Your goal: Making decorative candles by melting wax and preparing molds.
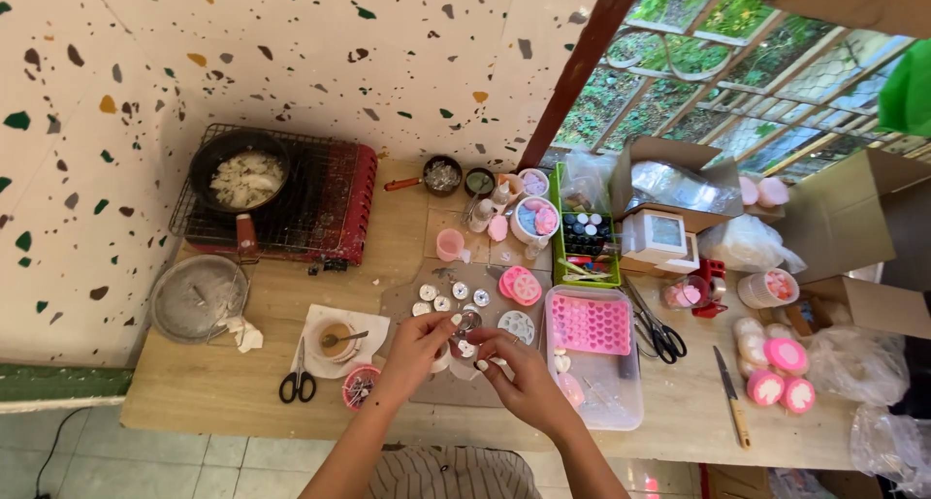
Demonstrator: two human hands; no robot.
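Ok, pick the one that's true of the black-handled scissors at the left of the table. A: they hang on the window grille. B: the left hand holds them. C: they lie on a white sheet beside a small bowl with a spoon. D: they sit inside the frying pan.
C: the black-handled scissors lie with their blades on the white sheet, next to the small bowl with a spoon in it.

A small round silvery tin cup (466,321), open side up, sits pinched in the grip of both hands, with more small white-filled cups (443,296) just beyond it.
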